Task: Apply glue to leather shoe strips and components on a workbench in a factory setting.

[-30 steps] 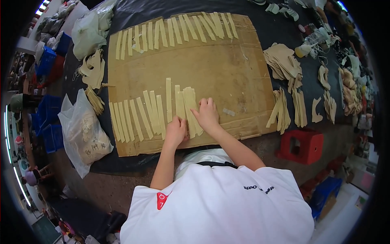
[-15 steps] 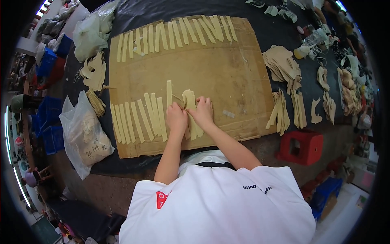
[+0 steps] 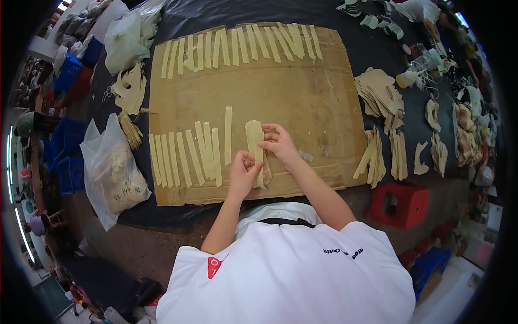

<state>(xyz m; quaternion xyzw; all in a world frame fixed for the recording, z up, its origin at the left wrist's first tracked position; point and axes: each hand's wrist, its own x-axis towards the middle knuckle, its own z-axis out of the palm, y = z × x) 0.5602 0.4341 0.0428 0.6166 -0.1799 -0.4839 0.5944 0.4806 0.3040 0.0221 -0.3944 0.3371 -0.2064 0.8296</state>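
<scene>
Left hand point(image 3: 244, 171): narrow grip, fingers curled in and thumb extended onto the lower part of a bundle of pale strips point(image 3: 252, 132). Right hand point(image 3: 279, 146): narrow grip on the same bundle, higher up, thumb across its face and fingers at its 3 o'clock edge. How many strips each grip takes cannot be told.

Pose: the left forearm enters from 7 o'clock, its hand directed toward 1 o'clock. The right forearm enters from 5 o'clock, its hand directed toward 10 o'clock. The hands are near each other, the left one lower.

Location: the bundle is at 6 o'clock of the centre of a cardboard sheet point(image 3: 318, 108), which lies on a black-covered table point(image 3: 367, 51). A single strip point(image 3: 228, 135) lies apart from the bundle, toward 10 o'clock. A lower row of strips point(image 3: 196, 154) occupies the sheet's 8 o'clock area; an upper row of strips point(image 3: 236, 47) runs along its 12 o'clock edge.
</scene>
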